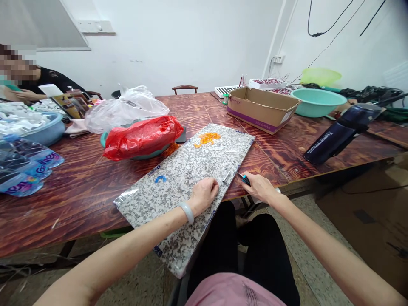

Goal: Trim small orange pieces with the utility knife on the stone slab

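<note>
A speckled grey-and-white board (pixel 178 170) lies slantwise on the wooden table, its near end past the edge. My left hand (pixel 204 195) rests on it with fingers pinched; what they hold, if anything, is too small to name. My right hand (pixel 259 186) is closed around a tool with a blue and black handle (pixel 245 179), its tip pointing left at the board's right edge. Between the hands lies a small metallic piece (pixel 226 177). A pile of orange pieces (pixel 208 138) sits on the board's far part, and a few blue pieces (pixel 160 179) lie near its left edge.
A red plastic bag (pixel 143 138) over a bowl stands left of the board. Behind are a white bag (pixel 127 108) and a cardboard box (pixel 261 109). On the right are a teal basin (pixel 318 102) and a dark bottle (pixel 338 136). A person (pixel 54 80) sits at far left.
</note>
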A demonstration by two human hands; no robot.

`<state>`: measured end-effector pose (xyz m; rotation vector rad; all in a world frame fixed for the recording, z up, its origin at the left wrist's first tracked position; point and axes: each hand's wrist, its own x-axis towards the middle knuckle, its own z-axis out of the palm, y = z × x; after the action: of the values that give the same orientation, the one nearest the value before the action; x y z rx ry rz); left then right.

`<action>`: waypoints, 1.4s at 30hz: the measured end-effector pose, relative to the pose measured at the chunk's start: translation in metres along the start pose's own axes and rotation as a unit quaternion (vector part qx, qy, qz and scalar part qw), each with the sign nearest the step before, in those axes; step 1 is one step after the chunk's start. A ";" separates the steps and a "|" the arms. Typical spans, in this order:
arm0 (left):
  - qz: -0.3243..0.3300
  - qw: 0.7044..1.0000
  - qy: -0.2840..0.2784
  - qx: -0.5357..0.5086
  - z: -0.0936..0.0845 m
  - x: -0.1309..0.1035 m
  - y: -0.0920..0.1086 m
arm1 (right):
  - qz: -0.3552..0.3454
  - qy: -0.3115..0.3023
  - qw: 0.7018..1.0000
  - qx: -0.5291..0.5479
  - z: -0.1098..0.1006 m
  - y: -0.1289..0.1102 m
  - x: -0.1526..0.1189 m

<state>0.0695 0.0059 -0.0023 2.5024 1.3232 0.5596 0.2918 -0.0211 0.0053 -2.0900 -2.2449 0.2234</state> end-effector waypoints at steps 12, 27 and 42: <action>-0.028 1.000 0.011 -0.005 0.003 -0.001 0.006 | -0.026 0.011 0.999 0.040 0.004 -0.010 0.002; -0.072 0.997 0.037 -0.018 0.011 -0.001 0.025 | -0.054 0.059 0.991 0.108 0.000 0.012 0.017; -0.004 0.986 -0.079 0.146 0.001 0.003 0.033 | -0.083 -0.026 0.975 0.205 -0.010 0.010 0.061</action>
<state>0.0955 -0.0101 0.0102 2.7029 1.4426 0.1690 0.2990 0.0411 0.0108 -1.6954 -2.1556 0.6719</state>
